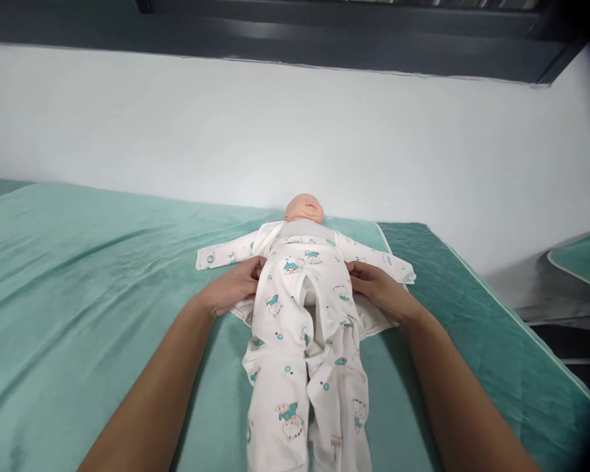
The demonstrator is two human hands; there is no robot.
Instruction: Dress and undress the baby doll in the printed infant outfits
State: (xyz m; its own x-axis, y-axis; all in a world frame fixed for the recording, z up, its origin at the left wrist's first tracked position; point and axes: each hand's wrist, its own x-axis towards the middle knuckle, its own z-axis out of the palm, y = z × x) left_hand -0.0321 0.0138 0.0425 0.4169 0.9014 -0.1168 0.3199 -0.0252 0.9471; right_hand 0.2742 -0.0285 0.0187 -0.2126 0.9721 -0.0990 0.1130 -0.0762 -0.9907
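Observation:
A baby doll [304,208] lies on its back, head toward the wall, on a green bed cover. It has on a white printed baby top [229,253] with sleeves spread to both sides; the top's lower flaps fan out beneath the hips. White printed baby pants [282,308] with an open crotch cover its belly and legs. My left hand [235,283] is closed at the left side of the pants near the waist. Opposite it, my right hand [376,287] pinches the right side. The fingertips of both are partly hidden by cloth.
The soft green cover [103,295] stretches left with wrinkles. A darker quilted green mat [491,308] lies at the right, near the bed's edge. Behind the doll's head rises a white wall [285,124]. Another green-covered surface [585,259] shows at far right.

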